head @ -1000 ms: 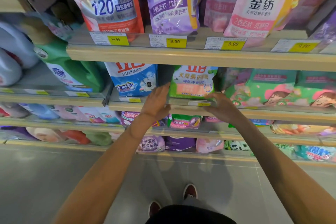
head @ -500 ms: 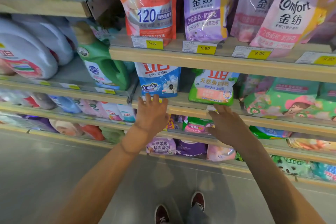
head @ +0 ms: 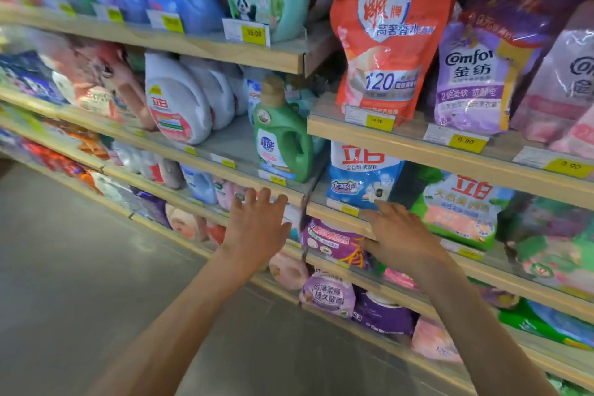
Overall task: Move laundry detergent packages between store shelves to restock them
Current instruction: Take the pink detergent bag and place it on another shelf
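The blue bag (head: 363, 180) stands upright at the front of the middle shelf (head: 331, 218). It is white across the top with big red characters and blue below with small pictures. To its right, past a dark gap, a green bag (head: 463, 212) stands on the same shelf, with red characters on white above and a pink panel low down.

The right hand (head: 401, 235) is spread out with straight fingers and grips nothing. Its fingertips (head: 381, 207) reach the blue bag's bottom edge at the shelf lip; I can't tell whether they touch it. The left hand (head: 257, 225) is spread and empty too, in front of the shelf edge just left of the blue bag.

On the neighbouring shelf to the left stands a green bottle (head: 283, 141) with a tan cap, and white jugs (head: 180, 103) stand further left. Above, a red bag (head: 385, 42) and a purple bag (head: 475, 74) stand behind yellow price tags (head: 466, 141). Below lies grey floor (head: 80, 267).
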